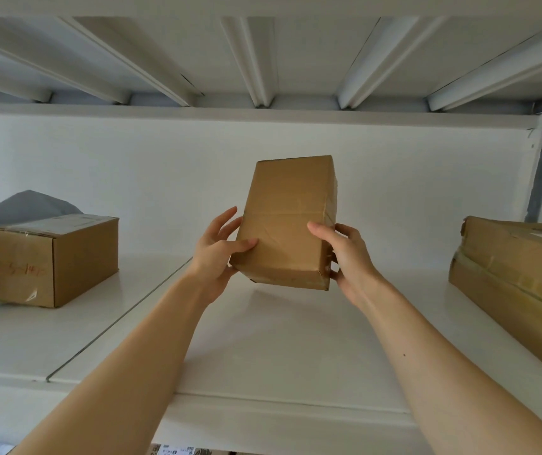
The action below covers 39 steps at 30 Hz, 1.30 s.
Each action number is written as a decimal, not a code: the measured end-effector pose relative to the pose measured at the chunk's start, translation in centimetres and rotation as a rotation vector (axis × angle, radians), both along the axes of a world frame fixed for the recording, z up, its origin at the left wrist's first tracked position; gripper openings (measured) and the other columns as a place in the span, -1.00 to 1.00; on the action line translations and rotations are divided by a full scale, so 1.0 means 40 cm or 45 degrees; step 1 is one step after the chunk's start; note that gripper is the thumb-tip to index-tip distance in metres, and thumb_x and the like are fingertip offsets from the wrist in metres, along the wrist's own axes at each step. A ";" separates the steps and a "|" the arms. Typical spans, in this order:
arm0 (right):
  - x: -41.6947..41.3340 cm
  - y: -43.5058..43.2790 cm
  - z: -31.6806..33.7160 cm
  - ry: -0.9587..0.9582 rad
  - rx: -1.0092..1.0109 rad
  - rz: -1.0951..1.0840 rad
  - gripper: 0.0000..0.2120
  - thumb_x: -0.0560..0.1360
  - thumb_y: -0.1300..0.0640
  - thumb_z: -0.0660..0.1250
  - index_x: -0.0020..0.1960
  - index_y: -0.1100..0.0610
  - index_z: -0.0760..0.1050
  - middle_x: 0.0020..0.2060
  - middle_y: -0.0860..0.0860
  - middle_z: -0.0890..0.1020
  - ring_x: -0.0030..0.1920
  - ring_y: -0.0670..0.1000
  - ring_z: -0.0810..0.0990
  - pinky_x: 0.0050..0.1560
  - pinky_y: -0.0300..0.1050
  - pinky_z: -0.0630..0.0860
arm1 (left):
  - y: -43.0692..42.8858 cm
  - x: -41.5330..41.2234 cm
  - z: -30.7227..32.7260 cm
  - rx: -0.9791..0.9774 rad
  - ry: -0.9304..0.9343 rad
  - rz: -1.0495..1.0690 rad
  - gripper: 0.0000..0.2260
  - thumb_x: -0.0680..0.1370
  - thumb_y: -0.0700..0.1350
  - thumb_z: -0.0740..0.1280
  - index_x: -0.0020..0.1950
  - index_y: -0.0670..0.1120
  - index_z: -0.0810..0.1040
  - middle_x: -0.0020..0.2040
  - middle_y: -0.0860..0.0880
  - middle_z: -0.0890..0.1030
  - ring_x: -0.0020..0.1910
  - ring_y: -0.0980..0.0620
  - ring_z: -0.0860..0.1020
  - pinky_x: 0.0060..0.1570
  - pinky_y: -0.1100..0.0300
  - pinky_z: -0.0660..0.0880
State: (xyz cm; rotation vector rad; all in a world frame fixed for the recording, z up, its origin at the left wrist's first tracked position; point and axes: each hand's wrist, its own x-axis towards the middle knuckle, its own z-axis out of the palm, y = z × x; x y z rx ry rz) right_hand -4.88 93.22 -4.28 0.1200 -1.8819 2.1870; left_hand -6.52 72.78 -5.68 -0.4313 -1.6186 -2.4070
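We hold a plain brown cardboard box [287,221] between both hands, out in front of us over the middle of a white shelf [279,349]. Our left hand [215,257] grips its lower left corner: the thumb lies across the front face, and the fingers [227,221] curl round the left edge toward the back. Our right hand [350,261] takes the lower right side in the same way, with the thumb pressed on the front face near a taped seam and the fingers wrapped round the narrow side wall. Both sets of fingers are closed on the box. The box stands on end and leans, its top tipped away from us toward the white wall [131,178] behind. Its lower edge looks just clear of the shelf board, with a soft shadow under it; we cannot tell for sure whether the far corner touches.

To the left, well apart from the box, a smaller carton [56,261] sits on the shelf with red scrawl on its near face, and a grey bag [13,211] lies just behind it. To the right, also well apart, a large flat carton [519,287] lies at the edge of view. Overhead we see the ribbed underside of the upper shelf [263,60]
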 end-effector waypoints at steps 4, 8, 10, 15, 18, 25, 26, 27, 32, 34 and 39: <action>0.000 0.002 -0.002 0.053 -0.078 -0.043 -0.36 0.40 0.01 0.50 0.40 0.08 0.36 0.17 0.05 0.60 -0.08 -0.03 0.57 -0.31 -0.19 0.42 | 0.003 -0.011 0.000 -0.060 -0.085 0.001 -0.52 0.62 -0.16 0.34 0.49 0.16 0.37 0.36 0.10 0.53 0.37 -0.03 0.47 0.35 -0.09 0.41; 0.011 0.000 -0.002 0.081 -0.181 0.013 -0.38 0.34 -0.02 0.46 0.35 0.13 0.45 0.12 0.07 0.65 -0.04 0.02 0.65 -0.36 -0.22 0.51 | 0.000 -0.014 -0.006 -0.192 -0.307 -0.042 -0.64 0.66 0.14 0.20 0.44 0.10 0.44 0.30 -0.03 0.58 0.25 -0.07 0.56 0.34 -0.14 0.43; 0.012 0.003 -0.005 0.054 -0.242 0.055 -0.50 0.44 -0.01 0.41 0.32 0.14 0.48 0.15 0.12 0.65 0.08 0.13 0.66 -0.35 -0.20 0.54 | 0.001 -0.010 -0.010 -0.263 -0.356 -0.128 -0.64 0.65 0.21 0.16 0.26 0.03 0.57 0.13 -0.03 0.64 0.10 -0.06 0.60 0.27 -0.11 0.48; 0.011 0.017 -0.007 0.077 -0.255 0.037 -0.65 0.55 0.03 0.32 0.32 0.02 0.52 0.13 0.03 0.68 0.12 0.09 0.66 -0.07 -0.04 0.60 | -0.003 -0.013 -0.015 -0.320 -0.375 -0.206 -0.62 0.60 0.26 0.23 0.05 -0.03 0.60 -0.24 0.03 0.62 -0.27 0.02 0.60 0.03 0.02 0.52; 0.005 0.021 -0.006 0.138 -0.183 -0.086 -0.67 0.60 0.10 0.29 0.35 -0.06 0.50 0.13 -0.04 0.66 0.11 0.01 0.64 0.13 0.01 0.59 | -0.006 -0.012 -0.013 -0.301 -0.377 -0.189 -0.70 0.58 0.22 0.30 0.00 0.00 0.59 -0.09 0.00 0.60 -0.16 -0.02 0.58 0.00 0.03 0.52; 0.005 0.016 -0.009 0.275 0.046 -0.215 -0.70 0.68 0.11 0.19 0.37 -0.09 0.49 0.01 -0.20 0.58 0.00 -0.20 0.56 0.10 -0.19 0.50 | -0.009 -0.004 -0.006 -0.156 -0.351 -0.323 -0.61 0.60 0.11 0.32 0.42 0.09 0.45 0.31 -0.16 0.55 0.11 -0.14 0.64 0.01 -0.12 0.63; 0.007 0.013 -0.009 0.277 0.080 -0.217 -0.69 0.67 0.09 0.21 0.38 -0.08 0.49 0.10 -0.13 0.59 0.06 -0.13 0.57 0.14 -0.18 0.49 | -0.009 -0.002 -0.005 -0.139 -0.340 -0.352 -0.60 0.61 0.10 0.32 0.44 0.11 0.43 0.35 -0.16 0.53 0.14 -0.16 0.64 0.05 -0.17 0.62; 0.006 0.011 -0.008 0.276 0.099 -0.212 -0.69 0.66 0.07 0.23 0.39 -0.07 0.48 0.16 -0.08 0.58 0.11 -0.09 0.55 0.15 -0.17 0.48 | -0.009 0.000 -0.005 -0.122 -0.322 -0.373 -0.60 0.61 0.09 0.32 0.45 0.13 0.42 0.38 -0.15 0.51 0.17 -0.17 0.63 0.08 -0.21 0.60; 0.013 0.010 0.001 0.212 0.178 -0.122 -0.59 0.61 -0.13 0.25 0.42 -0.08 0.43 0.21 -0.12 0.52 0.17 -0.07 0.50 0.12 -0.16 0.39 | 0.000 0.006 0.004 -0.069 -0.225 -0.441 -0.65 0.65 0.10 0.23 0.45 0.22 0.43 0.37 -0.06 0.54 0.24 -0.15 0.61 0.10 -0.30 0.56; 0.019 0.003 0.009 0.156 0.213 -0.086 -0.53 0.58 -0.25 0.21 0.43 -0.08 0.43 0.26 -0.10 0.54 0.20 -0.04 0.53 0.17 -0.11 0.44 | 0.002 0.008 0.008 -0.064 -0.220 -0.463 -0.63 0.66 0.15 0.19 0.47 0.18 0.43 0.33 -0.06 0.59 0.23 -0.12 0.62 0.11 -0.31 0.55; 0.029 0.009 0.021 0.049 0.091 0.122 -0.67 0.60 -0.33 0.04 0.08 -0.21 0.50 -0.03 -0.10 0.62 -0.05 -0.14 0.60 0.05 -0.02 0.56 | 0.006 0.021 0.014 -0.083 -0.164 -0.503 -0.59 0.68 0.21 0.03 0.48 0.19 0.41 0.32 -0.03 0.60 0.30 -0.10 0.56 0.14 -0.39 0.49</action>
